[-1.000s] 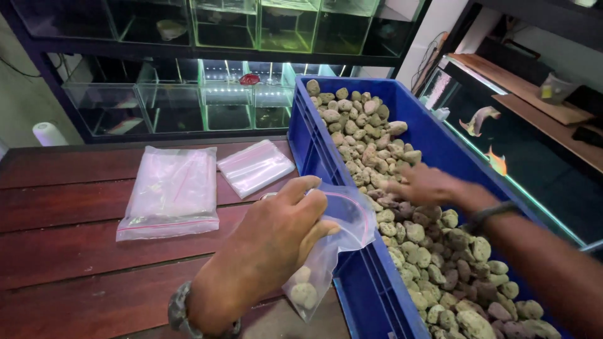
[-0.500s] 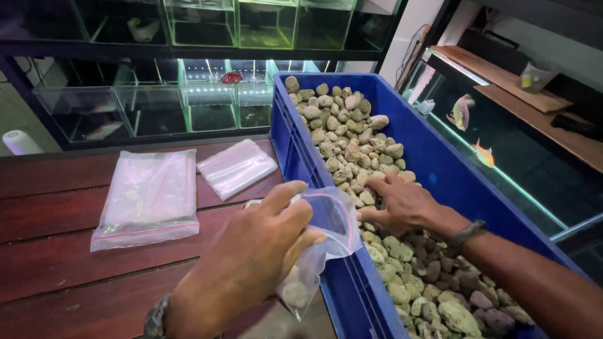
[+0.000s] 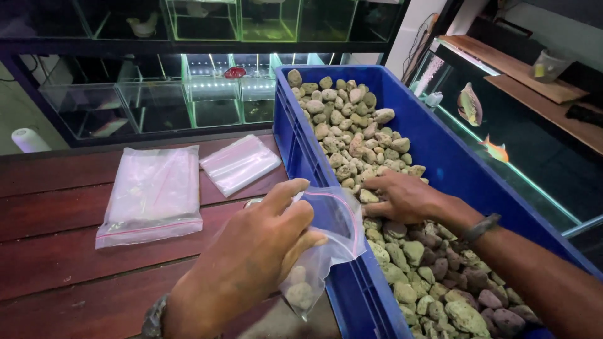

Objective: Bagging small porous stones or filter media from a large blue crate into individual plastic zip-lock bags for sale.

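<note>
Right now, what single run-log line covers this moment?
left hand: holds clear zip bag open, few stones inside | right hand: on stones in blue crate | spare bags on table

Dim room, green-lit aquarium tanks point(image 3: 207, 94) glowing; sharp centre, wide-angle edge distortion.

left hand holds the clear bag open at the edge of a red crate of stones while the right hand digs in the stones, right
Not quite: the crate is blue, not red, as the head view shows. The left hand does hold the clear bag open at its edge, and the right hand rests in the stones.
</note>
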